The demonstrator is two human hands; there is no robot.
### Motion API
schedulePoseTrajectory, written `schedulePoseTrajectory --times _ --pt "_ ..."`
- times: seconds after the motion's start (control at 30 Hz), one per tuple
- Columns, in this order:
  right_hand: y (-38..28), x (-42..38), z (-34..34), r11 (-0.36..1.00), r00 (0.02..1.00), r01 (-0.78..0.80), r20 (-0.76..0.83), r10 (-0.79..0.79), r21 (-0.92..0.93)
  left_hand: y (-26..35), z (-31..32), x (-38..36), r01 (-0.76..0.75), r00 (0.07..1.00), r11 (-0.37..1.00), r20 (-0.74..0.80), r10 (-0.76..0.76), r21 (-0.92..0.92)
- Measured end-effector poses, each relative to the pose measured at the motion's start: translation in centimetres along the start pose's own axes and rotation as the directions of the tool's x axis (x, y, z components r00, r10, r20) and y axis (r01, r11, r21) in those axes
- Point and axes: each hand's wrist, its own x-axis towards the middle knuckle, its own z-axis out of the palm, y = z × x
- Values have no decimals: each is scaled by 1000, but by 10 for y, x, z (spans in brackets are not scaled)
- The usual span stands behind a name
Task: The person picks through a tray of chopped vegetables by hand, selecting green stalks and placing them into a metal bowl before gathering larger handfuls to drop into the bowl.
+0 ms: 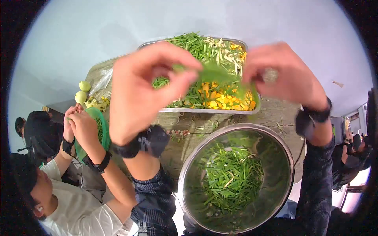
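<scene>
Thumb and fingers of my left hand [138,84] are pinched on one end of a blurred green leafy strip [216,74]. At its other end, the fingers of my right hand [283,74] are closed on it, smeared by motion. Both hands are raised over a metal tray [208,111], which holds cut green stalks [189,45], pale cut pieces [224,51] and yellow-orange pieces [224,101]. Nearer to me, below my hands, a large steel bowl [275,173] contains a heap of short cut green stalks [232,177].
At left, a person [78,204] in a white shirt works with both hands over a green basket [103,126]. Pale green round vegetables [81,97] and a plastic bag [103,82] lie beyond. Scraps litter the wooden table [173,147]. More people are at both sides.
</scene>
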Motion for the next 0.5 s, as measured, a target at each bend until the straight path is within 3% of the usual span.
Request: schedulePoseTrajectory --times 0.03,0.07,0.1,0.13,0.17,0.23,0.27,0.33,0.4,0.47,0.5 --pt "-20 -9 -7 992 989 -77 133 64 101 9 -5 0 -93 965 996 244 91 -5" --pt "-37 -19 -9 967 957 -167 269 112 191 15 -8 0 -180 864 983 472 174 -34" --pt "-46 -29 -4 961 938 -142 341 54 239 20 0 -4 -148 767 980 610 200 -135" --pt "-51 -36 2 951 913 -118 408 -9 286 24 13 -7 -101 647 969 724 237 -227" --pt "-53 -40 9 952 913 -117 407 -9 283 27 22 -9 -104 647 968 724 239 -227" --pt "-55 -44 22 949 829 -152 558 -30 277 28 36 -12 -69 527 974 821 220 -217" --pt "-51 -44 24 949 830 -155 557 -26 276 25 38 -13 -69 525 973 822 223 -219" --pt "-39 -38 23 964 908 -122 418 12 238 13 35 -6 -79 725 996 684 77 -29" --pt "-31 -18 17 972 907 -143 417 54 184 0 24 0 39 832 978 535 -146 206" --pt "-21 -2 19 926 886 -362 351 305 109 -17 10 4 104 917 876 295 -267 471" --pt "-12 6 23 926 885 -362 351 305 109 -30 3 4 136 948 822 167 -269 553"
